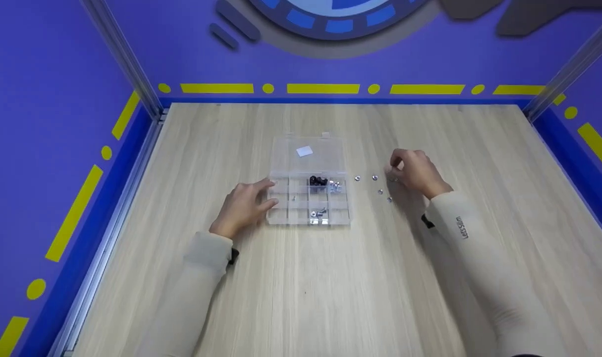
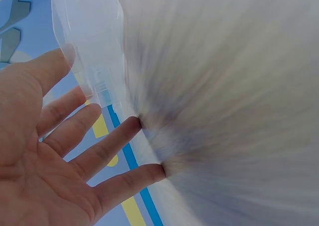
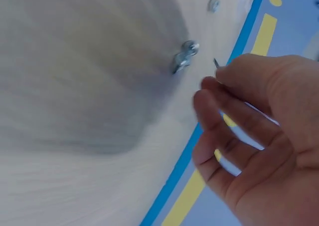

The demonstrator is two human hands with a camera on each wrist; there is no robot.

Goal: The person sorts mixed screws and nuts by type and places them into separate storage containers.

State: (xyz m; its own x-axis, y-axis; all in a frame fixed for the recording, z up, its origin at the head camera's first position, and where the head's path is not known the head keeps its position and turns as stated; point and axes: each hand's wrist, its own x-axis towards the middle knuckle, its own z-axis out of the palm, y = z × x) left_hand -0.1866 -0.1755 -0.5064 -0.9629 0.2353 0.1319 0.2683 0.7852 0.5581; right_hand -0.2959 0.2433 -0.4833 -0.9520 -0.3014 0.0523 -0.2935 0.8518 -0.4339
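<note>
A clear plastic compartment box (image 1: 308,223) lies on the table with its lid (image 1: 310,158) opened away from me. At its left side, my left hand (image 1: 244,206) touches the edge with thumb and index finger, the fingers fairly straight. In the left wrist view, the other fingers of that hand (image 2: 75,151) are spread beside the box. To the right of the box, my right hand (image 1: 417,171) is just above the table. Between its thumb and index finger it pinches a small metal screw (image 3: 216,63), mostly hidden by the fingers. Loose silver screws (image 1: 374,177) lie between that hand and the box.
Black fasteners (image 1: 318,181) fill one back compartment, with silver pieces (image 1: 335,186) beside them. Several silver screws (image 1: 320,213) sit in a front compartment. A white paper label (image 1: 304,151) is on the lid. Blue panels (image 1: 330,69) border the wooden table (image 1: 305,297).
</note>
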